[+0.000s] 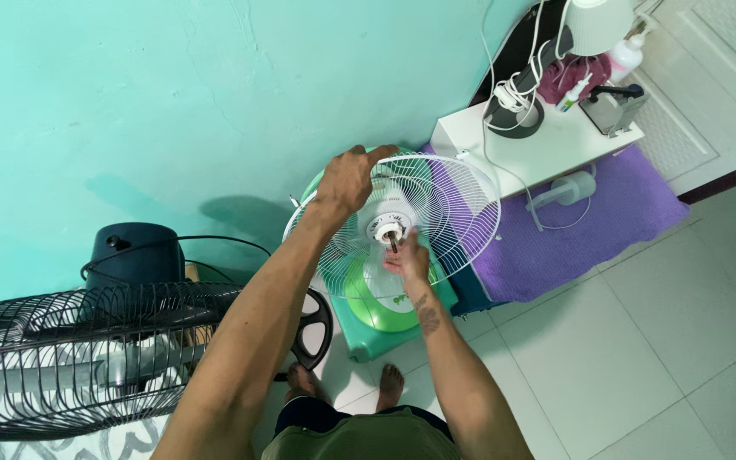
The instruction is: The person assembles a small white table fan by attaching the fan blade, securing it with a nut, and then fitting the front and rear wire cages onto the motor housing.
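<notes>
A white wire fan guard (457, 209) stands tilted on a green and white fan base (382, 311), its motor hub (388, 227) facing up with a short shaft poking out. My left hand (347, 181) grips the top of the guard's rim. My right hand (408, 258) is at the hub, fingertips pinched around the shaft just below the centre. The fan has no blades on it in this view. My bare feet (389, 383) stand on the tiles below.
A large black fan (70, 358) lies at the lower left beside a dark pot (134, 253). A white side table (547, 140) with a lamp, cables and bottles stands at the right, on a purple mat (606, 217). Teal wall behind.
</notes>
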